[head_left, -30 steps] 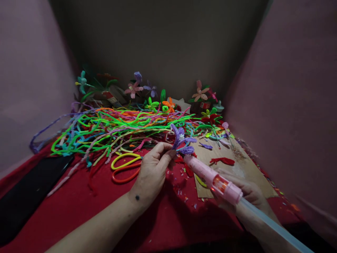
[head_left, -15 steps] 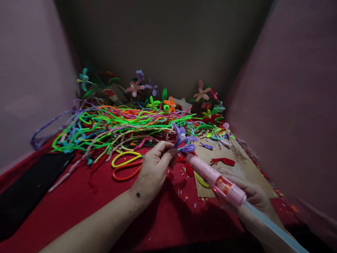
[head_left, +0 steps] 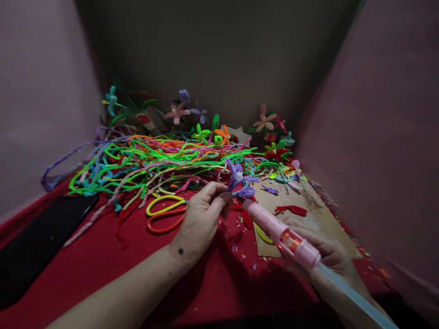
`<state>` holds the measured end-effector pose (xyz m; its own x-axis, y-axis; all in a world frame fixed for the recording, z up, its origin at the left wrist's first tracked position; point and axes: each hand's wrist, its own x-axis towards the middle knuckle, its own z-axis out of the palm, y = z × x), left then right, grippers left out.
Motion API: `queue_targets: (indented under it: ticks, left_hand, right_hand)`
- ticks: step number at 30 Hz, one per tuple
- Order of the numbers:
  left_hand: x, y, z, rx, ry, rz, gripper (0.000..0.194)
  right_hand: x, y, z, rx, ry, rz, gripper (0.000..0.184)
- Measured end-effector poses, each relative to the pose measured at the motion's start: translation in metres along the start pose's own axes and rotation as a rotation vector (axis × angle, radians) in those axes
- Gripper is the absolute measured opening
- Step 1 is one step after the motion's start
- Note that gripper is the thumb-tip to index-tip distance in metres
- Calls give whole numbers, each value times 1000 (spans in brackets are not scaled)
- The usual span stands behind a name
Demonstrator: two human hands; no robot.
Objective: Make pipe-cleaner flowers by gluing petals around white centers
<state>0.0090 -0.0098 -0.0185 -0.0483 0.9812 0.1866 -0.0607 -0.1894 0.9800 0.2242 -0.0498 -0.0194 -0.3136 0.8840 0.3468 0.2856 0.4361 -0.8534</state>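
Between thumb and fingers, my left hand (head_left: 204,214) pinches a purple pipe-cleaner flower (head_left: 236,176) by its base, petals up and to the right. My right hand (head_left: 324,256) is wrapped round a pink hot glue gun (head_left: 267,219), partly hidden behind it. A pale glue stick (head_left: 353,294) sticks out of the gun's back end. The dark nozzle points up-left, close under the flower's lower petal; whether it touches, I cannot tell. Scissors (head_left: 165,214) with yellow and red handles lie left of my left hand.
A heap of colourful pipe cleaners (head_left: 164,160) spreads across the back of the red cloth (head_left: 120,283). Finished flowers (head_left: 178,112) stand behind it. On the right lies a brown cardboard sheet (head_left: 274,246) with a red piece (head_left: 291,210). A black flat object (head_left: 48,242) lies at left.
Both hands hold almost the same pose, with the flower and glue gun nearly still. The whole view has shifted very slightly.
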Motion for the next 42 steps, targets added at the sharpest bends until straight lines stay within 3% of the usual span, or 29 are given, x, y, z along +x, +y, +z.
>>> queue_targets:
  ticks: [7,11,14,19,22,25,36,39,42]
  left_hand:
    - [2,-6,-3,-148,7,-86,13]
    - [4,-8,-4,-222,1,-98,15]
    - [4,-8,-3,-234,-13,-110,15]
    - [3,-6,-3,-204,-7,-128,16]
    - [4,-6,-4,-160,0,-124,17]
    - [5,-8,-5,-143,-12,-129,18]
    - [6,-8,-2,-197,-2,-154,17]
    - [6,-6,-1,-242,1,-181,17]
    - [5,-3,2,-355,12,-254,19]
  right_hand:
    - [-7,6,-10,-22,-6,27,37]
    - [-17,24,-29,-13,124,83,43]
    - [-19,37,-49,-56,257,113,34]
    - [-15,54,-87,-467,355,110,30]
    - [-16,69,-107,-755,342,60,27]
    - [-18,86,-119,-968,287,96,31]
    - [0,107,-127,-1084,157,102,41]
    - [3,91,-124,-1151,160,130,34]
    - [8,57,-99,-1125,355,113,27]
